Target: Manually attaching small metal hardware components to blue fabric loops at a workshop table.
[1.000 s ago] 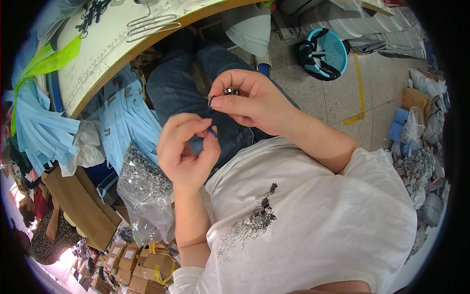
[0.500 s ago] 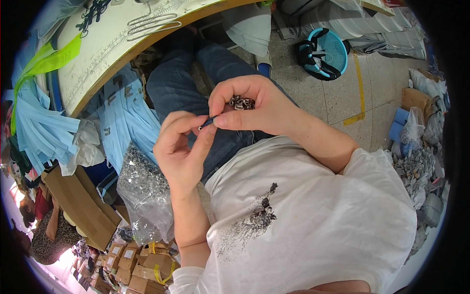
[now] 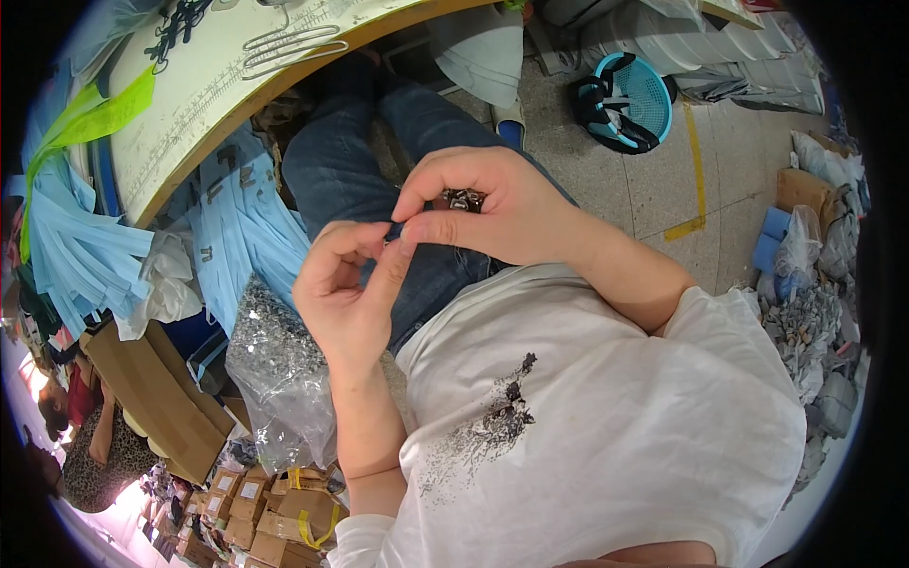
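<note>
Above my lap, both hands meet at their fingertips. My left hand [image 3: 348, 289] is closed in a pinch of thumb and forefinger on a tiny metal piece, mostly hidden by the fingers. Between the two pinches shows a bit of dark blue strip [image 3: 394, 231]. My right hand [image 3: 502, 204] pinches this strip with thumb and forefinger. In its curled palm lie several small metal buckles [image 3: 464, 200], brownish and shiny. Jeans [image 3: 331, 170] cover my legs just beneath the hands.
A white worktable [image 3: 204, 104] with a wooden edge curves across the upper left, bent wire [image 3: 294, 52] on it. Light blue strips [image 3: 241, 227] hang beside it. A clear bag of small metal parts [image 3: 275, 360] is at left. A turquoise basket [image 3: 649, 99] stands on the floor.
Both hands have shifted slightly left, and the fingertips now cover more of the dark blue strip and metal piece. The buckles in my right palm have shifted a little.
</note>
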